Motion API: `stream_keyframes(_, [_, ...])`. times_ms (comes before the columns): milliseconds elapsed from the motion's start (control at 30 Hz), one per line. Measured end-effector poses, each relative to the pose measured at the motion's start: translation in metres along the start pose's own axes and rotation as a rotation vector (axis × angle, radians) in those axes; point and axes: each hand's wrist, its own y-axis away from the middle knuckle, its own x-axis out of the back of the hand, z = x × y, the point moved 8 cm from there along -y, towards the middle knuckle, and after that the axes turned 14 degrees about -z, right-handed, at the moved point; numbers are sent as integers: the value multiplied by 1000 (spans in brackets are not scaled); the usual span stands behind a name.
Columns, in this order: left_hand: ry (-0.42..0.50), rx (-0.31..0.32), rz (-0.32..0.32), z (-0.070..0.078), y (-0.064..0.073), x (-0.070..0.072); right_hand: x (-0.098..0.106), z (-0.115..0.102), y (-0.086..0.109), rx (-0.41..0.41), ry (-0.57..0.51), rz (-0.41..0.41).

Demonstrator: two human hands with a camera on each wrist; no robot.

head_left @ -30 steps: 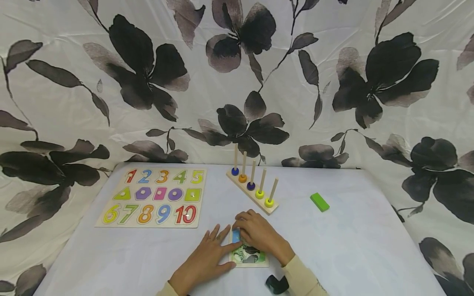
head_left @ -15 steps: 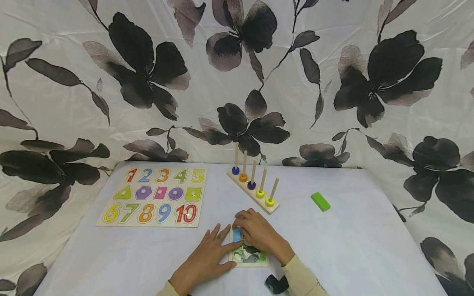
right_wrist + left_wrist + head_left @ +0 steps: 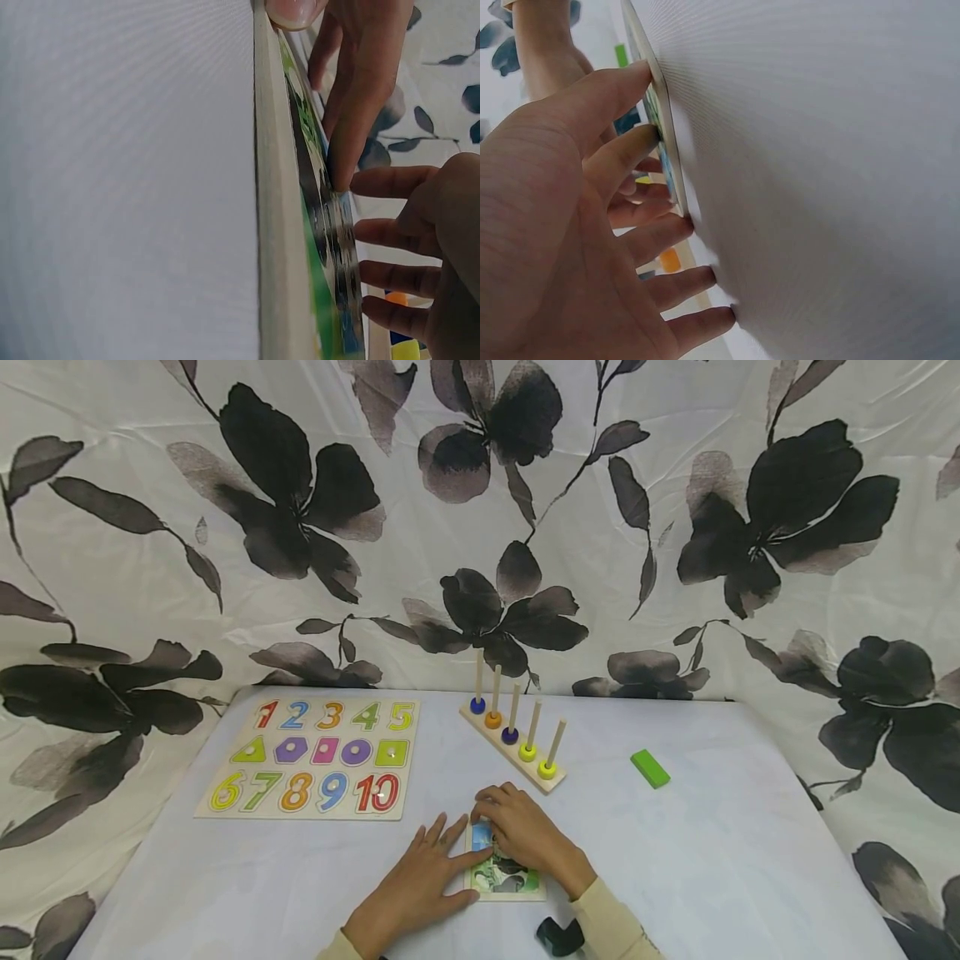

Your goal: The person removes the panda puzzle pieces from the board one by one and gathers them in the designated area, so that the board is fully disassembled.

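Observation:
A small picture board (image 3: 506,883) with a pale wooden rim lies flat on the white table. Its picture shows blue, green, black and white. My left hand (image 3: 418,875) spreads its fingers at the left side, thumb on the near left corner and index finger on the picture. In the left wrist view, the left hand's (image 3: 592,195) other fingertips touch the table past the board's end. Over the far part of the picture, my right hand (image 3: 528,833) rests its fingertips. The right wrist view has the right hand's (image 3: 442,232) fingers nearly straight against the board (image 3: 322,277).
A number and shape puzzle board (image 3: 307,760) lies at the left. Behind the hands stands a wooden peg stand (image 3: 517,760) with coloured rings. A green block (image 3: 649,769) is at the right. A dark curved object (image 3: 560,936) sits beside the right sleeve. Floral cloth (image 3: 480,527) hangs behind.

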Motion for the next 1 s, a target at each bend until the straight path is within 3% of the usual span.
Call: stream_keyframes(1000, [-15, -6, 13, 1, 2, 0, 4, -1, 1, 10, -119, 43])
